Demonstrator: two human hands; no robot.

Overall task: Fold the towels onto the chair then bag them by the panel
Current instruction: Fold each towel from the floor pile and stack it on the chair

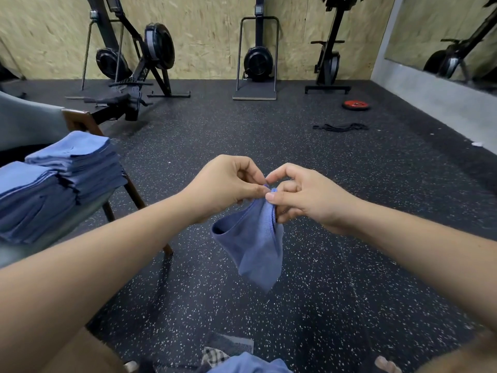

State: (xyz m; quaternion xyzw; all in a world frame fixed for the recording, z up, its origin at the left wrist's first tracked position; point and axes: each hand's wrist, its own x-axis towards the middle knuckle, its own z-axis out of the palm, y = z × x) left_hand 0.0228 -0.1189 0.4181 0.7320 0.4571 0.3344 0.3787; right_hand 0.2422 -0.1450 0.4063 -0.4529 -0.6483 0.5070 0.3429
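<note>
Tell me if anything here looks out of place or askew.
A red weight plate lies loose on the floor at right, with black bands in a tangle just nearer the camera and a white scrap further right. The folded towel stacks on the chair look tidy.

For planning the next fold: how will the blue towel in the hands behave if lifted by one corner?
Probably floppy: the blue towel hangs limp in soft folds below the left hand and right hand. Likely light, since fingertip pinches alone carry it. Its fuzzy surface probably resists slipping.
</note>
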